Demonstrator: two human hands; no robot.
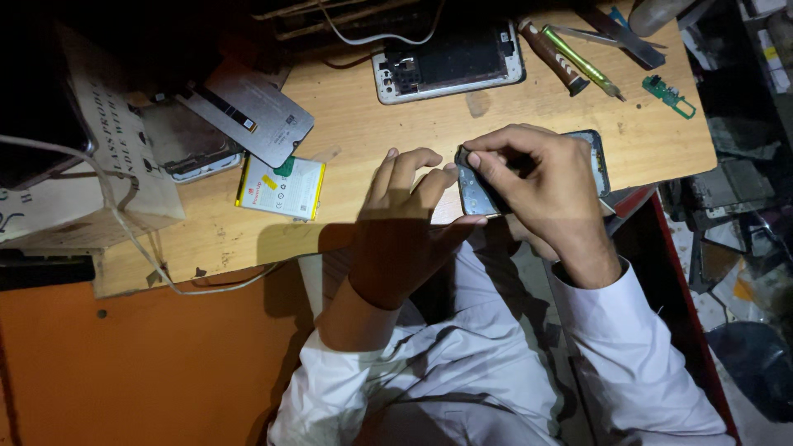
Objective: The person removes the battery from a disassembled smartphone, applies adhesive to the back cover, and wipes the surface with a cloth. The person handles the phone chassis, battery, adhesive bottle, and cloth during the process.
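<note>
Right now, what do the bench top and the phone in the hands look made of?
Bench top: bare wood, matte, with visible grain and stains. Phone: dark, glossy panel catching reflections, likely glass or plastic; the right hand covers most of it and the left hand steadies its end.

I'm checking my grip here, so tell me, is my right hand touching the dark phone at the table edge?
Touching. The head view shows the right hand lying over the dark phone, its fingers pinched on the phone's upper left corner, no gap visible.
</note>
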